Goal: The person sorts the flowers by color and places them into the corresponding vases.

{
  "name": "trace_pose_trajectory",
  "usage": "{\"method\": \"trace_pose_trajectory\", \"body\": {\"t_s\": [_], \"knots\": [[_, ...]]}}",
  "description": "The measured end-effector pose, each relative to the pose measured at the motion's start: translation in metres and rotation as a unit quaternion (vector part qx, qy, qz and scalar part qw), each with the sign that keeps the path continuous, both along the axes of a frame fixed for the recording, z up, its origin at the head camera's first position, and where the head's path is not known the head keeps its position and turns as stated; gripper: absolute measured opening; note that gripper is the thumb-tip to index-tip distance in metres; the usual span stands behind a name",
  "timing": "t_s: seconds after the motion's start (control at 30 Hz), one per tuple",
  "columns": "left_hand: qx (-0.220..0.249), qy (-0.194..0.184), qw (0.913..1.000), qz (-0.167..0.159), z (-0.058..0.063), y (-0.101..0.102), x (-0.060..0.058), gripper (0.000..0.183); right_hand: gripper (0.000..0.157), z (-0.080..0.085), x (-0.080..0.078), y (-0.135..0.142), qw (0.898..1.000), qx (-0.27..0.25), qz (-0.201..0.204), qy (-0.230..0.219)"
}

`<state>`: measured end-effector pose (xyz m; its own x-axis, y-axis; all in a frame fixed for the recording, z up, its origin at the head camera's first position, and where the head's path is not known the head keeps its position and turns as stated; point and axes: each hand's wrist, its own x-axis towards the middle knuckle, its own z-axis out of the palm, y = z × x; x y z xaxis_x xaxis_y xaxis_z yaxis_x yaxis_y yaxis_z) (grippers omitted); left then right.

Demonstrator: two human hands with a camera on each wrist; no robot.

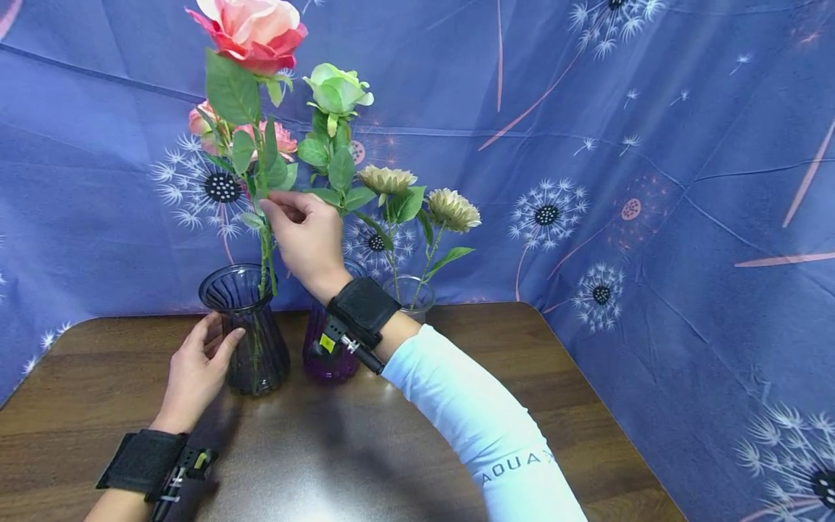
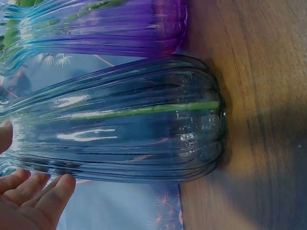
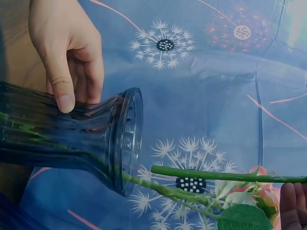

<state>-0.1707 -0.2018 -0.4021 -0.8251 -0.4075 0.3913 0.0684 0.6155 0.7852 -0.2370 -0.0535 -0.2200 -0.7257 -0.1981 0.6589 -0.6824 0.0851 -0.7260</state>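
Observation:
A dark, ribbed glass vase (image 1: 261, 355) stands upright near the table's back left. My left hand (image 1: 198, 370) holds it at its left side, with thumb and fingers about the neck; the right wrist view shows the thumb lying on the glass (image 3: 57, 139). Above the rim, my right hand (image 1: 309, 235) pinches the stem of a tall artificial pink rose (image 1: 254, 32). That rose's cut stem end (image 3: 216, 175) is outside the vase mouth, just past the rim. Smaller pink flowers (image 1: 283, 139) stand behind, and a green stem (image 2: 158, 108) reaches down inside the vase.
Right of the dark vase stands a purple glass vase (image 1: 329, 355) with a green rose (image 1: 338, 88). A clear vase (image 1: 420, 299) beyond it bears beige flowers (image 1: 454, 210). Behind the wooden table (image 1: 509, 377) hangs a blue dandelion-print cloth (image 1: 457, 80).

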Motion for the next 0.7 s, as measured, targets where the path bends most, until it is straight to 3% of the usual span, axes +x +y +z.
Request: {"method": "trace_pose_trajectory", "body": {"t_s": [0.7], "knots": [[-0.002,-0.001,0.9999,-0.011,-0.002,-0.002,0.002,0.059,0.019,-0.021,0.002,-0.019,1.0,0.01,-0.009,0.006]]}}
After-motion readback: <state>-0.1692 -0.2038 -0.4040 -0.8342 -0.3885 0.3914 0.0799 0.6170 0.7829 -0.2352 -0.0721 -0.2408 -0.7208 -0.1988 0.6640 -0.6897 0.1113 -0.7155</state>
